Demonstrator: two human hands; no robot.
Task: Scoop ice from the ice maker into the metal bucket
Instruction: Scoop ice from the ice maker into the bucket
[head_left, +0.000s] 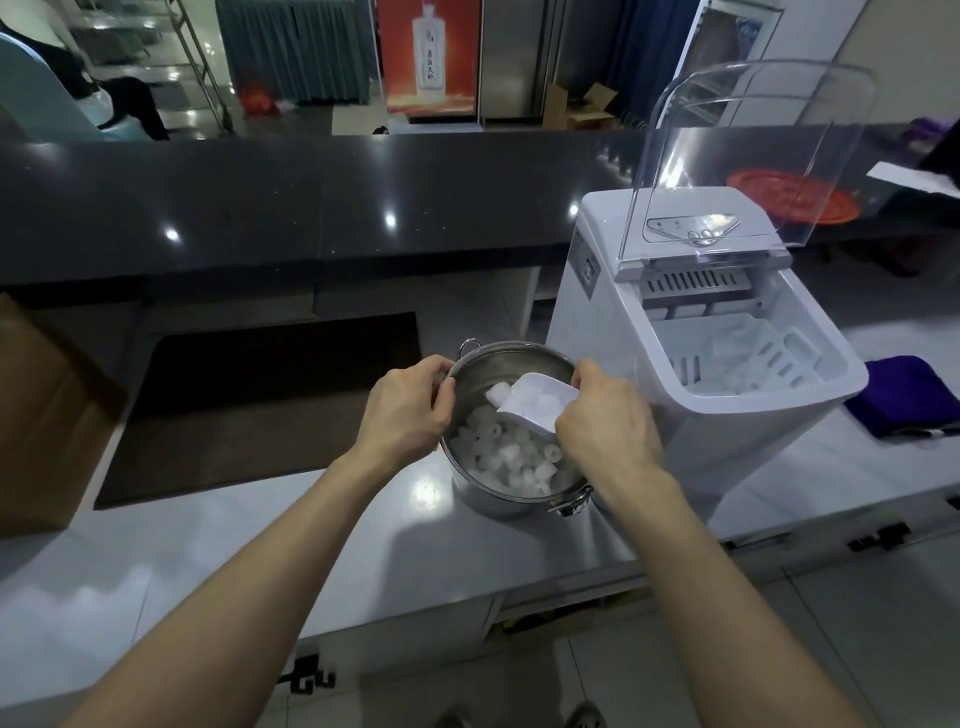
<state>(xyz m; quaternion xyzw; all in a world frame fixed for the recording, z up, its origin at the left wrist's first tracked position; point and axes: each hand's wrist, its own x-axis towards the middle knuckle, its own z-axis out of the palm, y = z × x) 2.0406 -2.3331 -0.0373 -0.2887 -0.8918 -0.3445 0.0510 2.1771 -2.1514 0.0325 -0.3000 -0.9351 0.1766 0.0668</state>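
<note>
Countertop (363, 545) bucket (483, 499); scoop (535, 405) mouth leftward.

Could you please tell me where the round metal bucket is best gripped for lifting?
Take the round metal bucket by its far-left ring handle and near-right ring handle, one hand on each from outside: it stands upright, holds ice, and its wall is smooth.
</note>
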